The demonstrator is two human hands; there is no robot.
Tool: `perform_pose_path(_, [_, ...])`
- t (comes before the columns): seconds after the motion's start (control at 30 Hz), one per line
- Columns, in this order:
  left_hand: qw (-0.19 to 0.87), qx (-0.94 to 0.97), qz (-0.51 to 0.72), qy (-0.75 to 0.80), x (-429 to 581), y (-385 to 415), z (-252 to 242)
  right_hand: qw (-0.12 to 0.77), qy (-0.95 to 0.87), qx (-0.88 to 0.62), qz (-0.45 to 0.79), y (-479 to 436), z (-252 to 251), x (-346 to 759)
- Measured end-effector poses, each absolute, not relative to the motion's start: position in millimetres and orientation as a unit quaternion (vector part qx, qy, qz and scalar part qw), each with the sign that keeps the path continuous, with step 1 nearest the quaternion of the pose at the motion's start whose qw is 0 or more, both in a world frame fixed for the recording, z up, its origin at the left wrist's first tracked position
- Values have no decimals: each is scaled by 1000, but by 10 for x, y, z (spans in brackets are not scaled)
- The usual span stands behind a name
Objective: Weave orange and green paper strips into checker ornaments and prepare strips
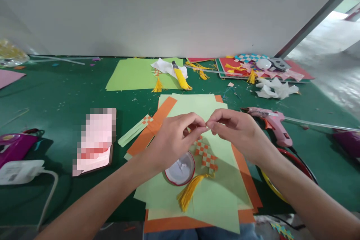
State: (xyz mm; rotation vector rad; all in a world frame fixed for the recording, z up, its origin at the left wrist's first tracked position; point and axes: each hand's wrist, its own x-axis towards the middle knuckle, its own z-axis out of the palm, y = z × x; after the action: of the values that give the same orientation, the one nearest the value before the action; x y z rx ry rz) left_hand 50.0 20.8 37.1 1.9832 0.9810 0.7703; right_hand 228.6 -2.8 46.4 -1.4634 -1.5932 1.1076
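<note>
Left hand (176, 135) and right hand (242, 127) are basically fingertip to fingertip over the pale green paper (222, 195), both pinched closed. Can't tell what's in there, way too tiny. The orange-and-green checkered strip (208, 157) lies on the paper just below them, yellow tassel (189, 193) at its near end. Little round dish (180, 176) sits just left of it, and a pink glue gun (277, 123)'s on the worktop (135, 101), off to the right.

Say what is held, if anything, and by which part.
It cannot be told: the left hand and right hand come together at the fingertips, where anything small is hard to make out. The checkered strip shows below, its upper end partly hidden.
</note>
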Motion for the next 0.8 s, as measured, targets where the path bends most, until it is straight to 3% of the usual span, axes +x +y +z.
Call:
perform_pose_path(0.3, [646, 601, 278, 380, 505, 187, 215, 397, -720, -519, 232, -124, 278, 2234])
perform_pose_path(0.8, [803, 448, 247, 306, 447, 180, 145, 408, -747, -453, 266, -113, 317, 2290])
